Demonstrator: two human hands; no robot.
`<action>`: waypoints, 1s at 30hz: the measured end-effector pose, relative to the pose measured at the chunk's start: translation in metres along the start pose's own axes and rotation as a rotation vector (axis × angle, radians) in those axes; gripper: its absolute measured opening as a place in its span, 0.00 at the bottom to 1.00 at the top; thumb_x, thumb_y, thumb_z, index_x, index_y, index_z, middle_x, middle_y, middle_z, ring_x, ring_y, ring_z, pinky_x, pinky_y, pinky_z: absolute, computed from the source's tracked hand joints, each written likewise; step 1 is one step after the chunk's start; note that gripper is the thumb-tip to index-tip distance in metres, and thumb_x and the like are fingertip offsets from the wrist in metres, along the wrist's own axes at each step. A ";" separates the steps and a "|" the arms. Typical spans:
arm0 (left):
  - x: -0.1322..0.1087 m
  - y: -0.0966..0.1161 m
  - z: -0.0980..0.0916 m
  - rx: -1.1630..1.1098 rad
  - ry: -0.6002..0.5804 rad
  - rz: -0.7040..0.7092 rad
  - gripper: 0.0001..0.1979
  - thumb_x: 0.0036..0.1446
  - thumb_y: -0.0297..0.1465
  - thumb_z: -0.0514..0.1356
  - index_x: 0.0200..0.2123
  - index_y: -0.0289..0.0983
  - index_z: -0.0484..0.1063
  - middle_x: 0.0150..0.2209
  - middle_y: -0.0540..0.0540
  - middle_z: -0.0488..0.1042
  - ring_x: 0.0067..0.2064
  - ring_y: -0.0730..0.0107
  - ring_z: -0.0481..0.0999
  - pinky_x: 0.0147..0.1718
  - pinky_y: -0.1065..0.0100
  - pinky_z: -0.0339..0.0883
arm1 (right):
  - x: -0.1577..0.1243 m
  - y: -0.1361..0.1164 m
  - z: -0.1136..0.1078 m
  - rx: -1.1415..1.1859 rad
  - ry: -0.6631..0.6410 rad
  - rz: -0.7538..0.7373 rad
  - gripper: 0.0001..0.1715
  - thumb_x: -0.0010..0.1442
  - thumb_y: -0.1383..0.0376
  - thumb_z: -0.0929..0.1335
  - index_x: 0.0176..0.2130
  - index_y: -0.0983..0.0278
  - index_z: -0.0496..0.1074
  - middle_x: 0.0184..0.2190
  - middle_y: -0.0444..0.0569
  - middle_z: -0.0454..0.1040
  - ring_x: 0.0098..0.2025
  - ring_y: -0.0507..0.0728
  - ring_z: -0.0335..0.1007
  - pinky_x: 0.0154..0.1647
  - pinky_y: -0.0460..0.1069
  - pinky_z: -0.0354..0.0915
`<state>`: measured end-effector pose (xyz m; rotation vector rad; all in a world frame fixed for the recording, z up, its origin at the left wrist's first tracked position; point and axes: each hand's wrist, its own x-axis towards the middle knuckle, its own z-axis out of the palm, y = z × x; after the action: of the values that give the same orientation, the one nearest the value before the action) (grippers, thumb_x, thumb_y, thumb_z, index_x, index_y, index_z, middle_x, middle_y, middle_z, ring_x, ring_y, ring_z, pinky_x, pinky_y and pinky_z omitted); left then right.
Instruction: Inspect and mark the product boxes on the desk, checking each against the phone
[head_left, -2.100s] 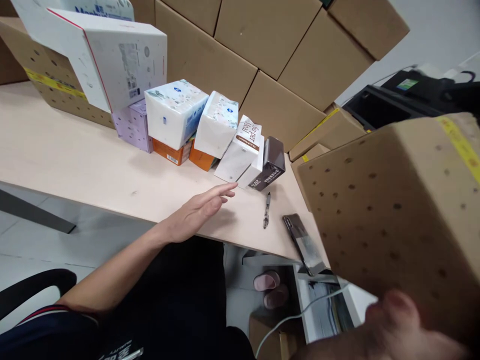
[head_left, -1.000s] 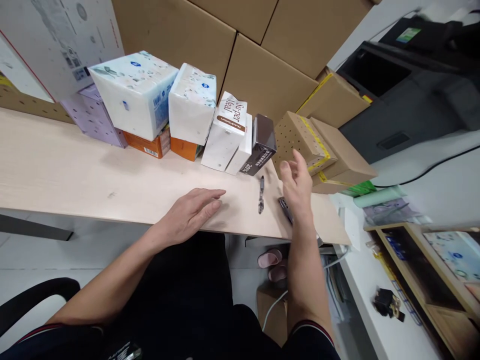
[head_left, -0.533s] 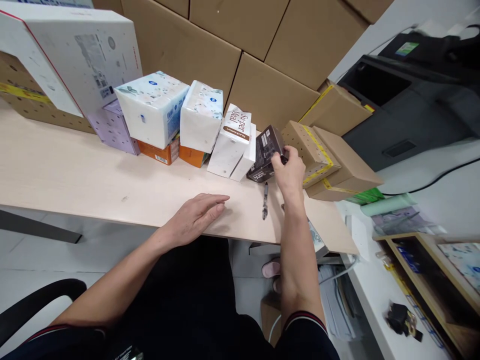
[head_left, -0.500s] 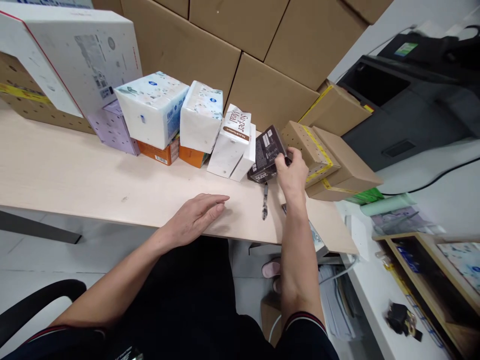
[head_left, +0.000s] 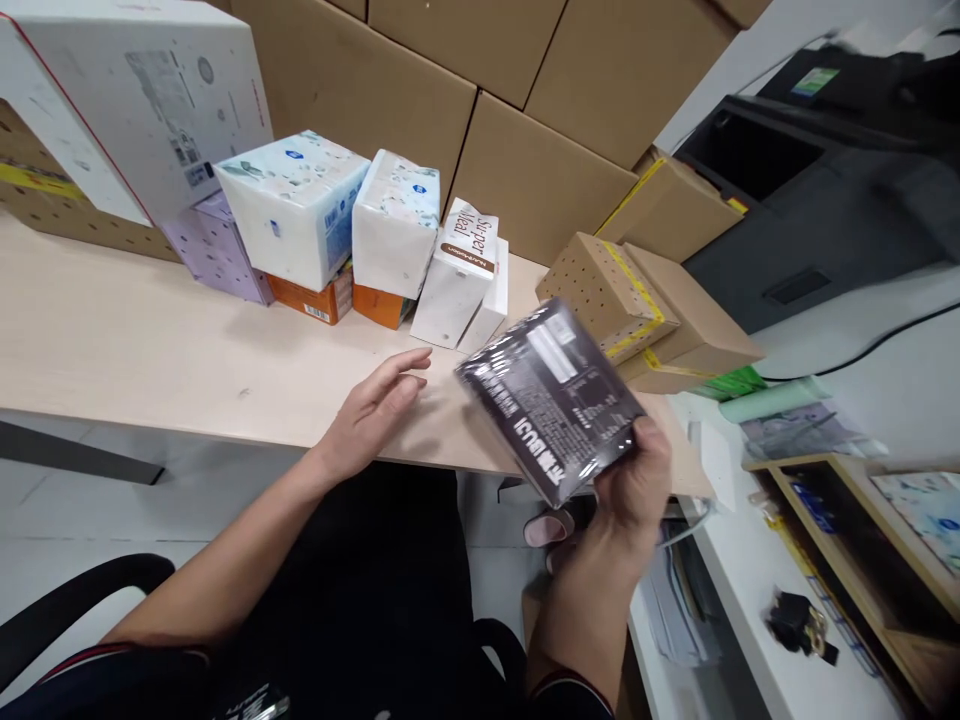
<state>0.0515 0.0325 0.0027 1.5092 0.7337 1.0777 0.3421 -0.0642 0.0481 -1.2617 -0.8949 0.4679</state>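
A dark brown box in shiny wrap (head_left: 559, 395), printed with white lettering and a pale label, is held tilted above the table's front edge. My right hand (head_left: 637, 475) grips its lower right corner, thumb on the printed face. To the left of the box, my left hand (head_left: 379, 405) hovers over the table with its fingers stretched out and apart, holding nothing. Behind the box stands a white "Super Meal" carton (head_left: 457, 275) with a second white carton (head_left: 487, 300) beside it. The pen seen earlier is hidden by the dark box.
Two tissue packs (head_left: 300, 205) rest on orange boxes (head_left: 307, 297) at the back of the pale table (head_left: 112, 340). Brown cartons with yellow tape (head_left: 611, 290) stand at the right, next to a black machine (head_left: 810, 190). Large cardboard boxes (head_left: 540, 175) form a wall behind.
My right hand has lifted the dark box from beside the white cartons and brought it nearer, its printed face turned up. My left hand has shifted slightly left, its fingers a little more spread.
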 end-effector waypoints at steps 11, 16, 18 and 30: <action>0.002 0.014 0.003 0.036 0.141 0.044 0.26 0.66 0.46 0.64 0.63 0.45 0.71 0.66 0.43 0.70 0.65 0.53 0.71 0.64 0.52 0.70 | 0.002 0.037 0.044 -0.129 -0.215 0.116 0.31 0.69 0.45 0.65 0.63 0.57 0.70 0.64 0.55 0.73 0.63 0.63 0.72 0.63 0.63 0.69; 0.001 0.010 0.002 -0.041 0.180 -0.053 0.24 0.67 0.49 0.61 0.61 0.49 0.73 0.63 0.42 0.69 0.42 0.65 0.79 0.31 0.65 0.81 | -0.015 0.037 0.024 -0.253 -0.432 -0.157 0.36 0.67 0.56 0.68 0.71 0.45 0.59 0.78 0.47 0.49 0.75 0.66 0.56 0.67 0.67 0.68; 0.000 0.008 0.001 -0.101 0.182 -0.086 0.24 0.66 0.50 0.62 0.61 0.49 0.73 0.60 0.42 0.72 0.34 0.71 0.76 0.24 0.68 0.77 | -0.023 0.033 0.023 -0.321 -0.505 -0.246 0.44 0.64 0.60 0.70 0.73 0.42 0.54 0.80 0.44 0.43 0.77 0.67 0.50 0.67 0.68 0.68; -0.006 0.011 -0.004 0.256 0.208 0.234 0.37 0.66 0.60 0.51 0.70 0.46 0.65 0.53 0.41 0.72 0.58 0.49 0.69 0.62 0.44 0.66 | -0.031 0.029 0.042 -0.325 -0.391 -0.163 0.38 0.57 0.58 0.76 0.65 0.53 0.67 0.64 0.53 0.73 0.66 0.67 0.69 0.65 0.67 0.69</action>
<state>0.0444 0.0264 0.0116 1.7490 0.8808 1.3732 0.2953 -0.0537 0.0122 -1.4000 -1.4388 0.4589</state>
